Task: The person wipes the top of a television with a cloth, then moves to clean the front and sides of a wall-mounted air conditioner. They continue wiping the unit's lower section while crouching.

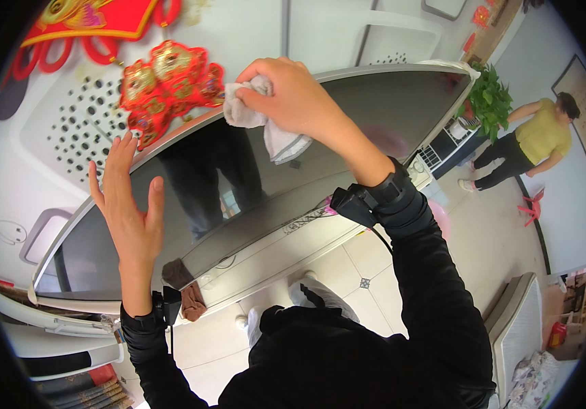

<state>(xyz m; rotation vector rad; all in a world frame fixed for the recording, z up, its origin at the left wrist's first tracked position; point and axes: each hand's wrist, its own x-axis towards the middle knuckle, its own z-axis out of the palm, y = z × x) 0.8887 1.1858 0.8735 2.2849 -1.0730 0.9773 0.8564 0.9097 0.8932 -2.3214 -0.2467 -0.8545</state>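
Large dark flat-panel television screen, wall-side, with two hands at its glossy face.

Right hand: fingers closed round a crumpled pale grey cloth, pressed near the screen's upper edge. Left hand: open, fingers spread, palm toward the screen's left part, holding nothing. Red-and-gold hanging ornament just above the top edge.

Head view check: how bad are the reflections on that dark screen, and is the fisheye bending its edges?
Head view: the large dark glossy screen mirrors the person's legs, with a pale glare patch near its right end; its top edge bows strongly from fisheye distortion; black vignette rings the frame; the right hand gripping the crumpled grey cloth and the open left hand look sharp.
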